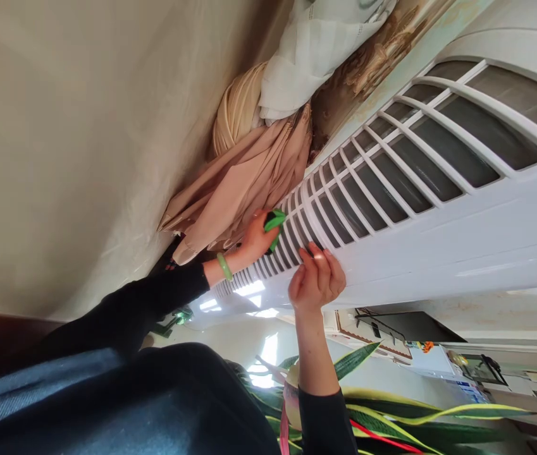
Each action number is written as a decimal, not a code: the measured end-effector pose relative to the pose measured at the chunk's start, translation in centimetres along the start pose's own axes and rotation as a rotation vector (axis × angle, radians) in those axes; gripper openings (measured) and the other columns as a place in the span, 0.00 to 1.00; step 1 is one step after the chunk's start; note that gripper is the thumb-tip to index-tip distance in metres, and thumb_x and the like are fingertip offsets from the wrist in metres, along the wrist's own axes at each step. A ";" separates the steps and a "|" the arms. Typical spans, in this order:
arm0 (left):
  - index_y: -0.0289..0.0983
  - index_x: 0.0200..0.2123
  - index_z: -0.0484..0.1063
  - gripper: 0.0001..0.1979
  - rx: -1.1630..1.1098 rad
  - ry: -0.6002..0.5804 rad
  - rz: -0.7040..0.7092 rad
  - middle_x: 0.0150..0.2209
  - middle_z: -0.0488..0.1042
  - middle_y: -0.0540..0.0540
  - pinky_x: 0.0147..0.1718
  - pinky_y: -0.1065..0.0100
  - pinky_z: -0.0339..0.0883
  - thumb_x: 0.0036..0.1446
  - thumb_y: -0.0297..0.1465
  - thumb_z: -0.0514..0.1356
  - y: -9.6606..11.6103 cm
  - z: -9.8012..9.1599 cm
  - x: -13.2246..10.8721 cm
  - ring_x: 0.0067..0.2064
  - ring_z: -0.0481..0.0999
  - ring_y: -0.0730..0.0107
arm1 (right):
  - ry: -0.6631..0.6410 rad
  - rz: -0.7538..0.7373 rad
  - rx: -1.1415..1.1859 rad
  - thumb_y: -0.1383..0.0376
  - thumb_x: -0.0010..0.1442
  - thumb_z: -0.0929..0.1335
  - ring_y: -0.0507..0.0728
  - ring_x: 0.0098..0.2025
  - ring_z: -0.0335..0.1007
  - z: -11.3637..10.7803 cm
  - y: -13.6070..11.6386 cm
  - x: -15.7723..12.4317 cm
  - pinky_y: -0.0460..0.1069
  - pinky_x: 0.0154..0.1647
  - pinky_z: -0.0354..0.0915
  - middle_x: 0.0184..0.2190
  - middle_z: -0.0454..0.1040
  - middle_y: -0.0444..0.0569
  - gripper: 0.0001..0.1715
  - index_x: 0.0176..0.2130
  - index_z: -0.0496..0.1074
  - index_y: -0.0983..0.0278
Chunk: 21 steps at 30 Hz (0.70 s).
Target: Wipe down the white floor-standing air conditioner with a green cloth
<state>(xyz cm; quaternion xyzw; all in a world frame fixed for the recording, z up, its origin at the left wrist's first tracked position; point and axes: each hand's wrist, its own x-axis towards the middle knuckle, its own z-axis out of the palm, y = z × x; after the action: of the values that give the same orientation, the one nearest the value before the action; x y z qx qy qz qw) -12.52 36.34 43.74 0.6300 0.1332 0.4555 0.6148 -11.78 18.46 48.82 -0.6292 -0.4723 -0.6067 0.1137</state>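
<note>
A white standing air conditioner (420,246) crosses the view at a slant, with a slatted grille (367,158) of curved white bars over dark gaps. My left hand (255,241), a pale green bangle on its wrist, is closed on a green cloth (274,221) with dark patches. The cloth rests against the narrow slats toward the unit's far end. My right hand (318,277) has its fingers curled over the lower edge of the grille, fingertips at the slats. Its palm side is partly hidden.
Gathered pinkish-beige and white curtains (253,170) hang right beside my left hand. A pale wall (83,139) fills the left. Below my right arm spread long snake plant leaves (391,404). Furniture and a dark screen (420,325) stand farther off at the right.
</note>
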 end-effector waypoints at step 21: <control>0.38 0.42 0.74 0.10 -0.201 0.138 -0.090 0.42 0.78 0.47 0.49 0.63 0.72 0.57 0.31 0.65 -4.1 1.2 -1.9 0.45 0.77 0.64 | 0.047 -0.035 0.029 0.69 0.67 0.67 0.61 0.52 0.78 -0.2 0.0 0.3 0.53 0.56 0.71 0.45 0.86 0.53 0.13 0.46 0.81 0.64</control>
<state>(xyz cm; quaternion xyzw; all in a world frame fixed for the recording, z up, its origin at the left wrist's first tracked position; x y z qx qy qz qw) -11.10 35.03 39.51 0.5256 0.1568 0.4809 0.6840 -11.93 18.48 49.13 -0.6046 -0.4891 -0.6165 0.1233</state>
